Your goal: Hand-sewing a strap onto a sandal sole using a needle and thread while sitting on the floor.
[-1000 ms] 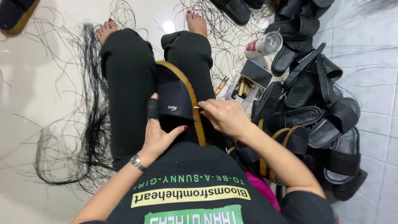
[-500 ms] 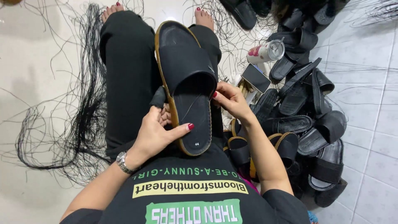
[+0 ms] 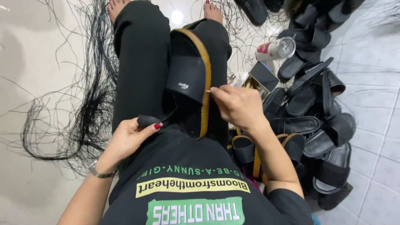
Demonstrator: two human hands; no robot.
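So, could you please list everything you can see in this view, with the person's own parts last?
slide sandal: one, black with tan edge, on the lap
loose sandals: a pile, black, some tan-edged, floor at right
threads: many strands, black, floor at left
cup: one, light with red, beside the pile
flat dark slab: one, near the cup
wristwatch: one, silver, left wrist
left hand: pinches a small black piece
right hand: holds a thin pale tool at the sandal's edge

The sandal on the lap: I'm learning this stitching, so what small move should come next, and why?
Probably draw the needle out at the tan edge and pull the thread taut. The right hand pinches the needle at the sandal rim, and the left hand holds the thread off to the side.
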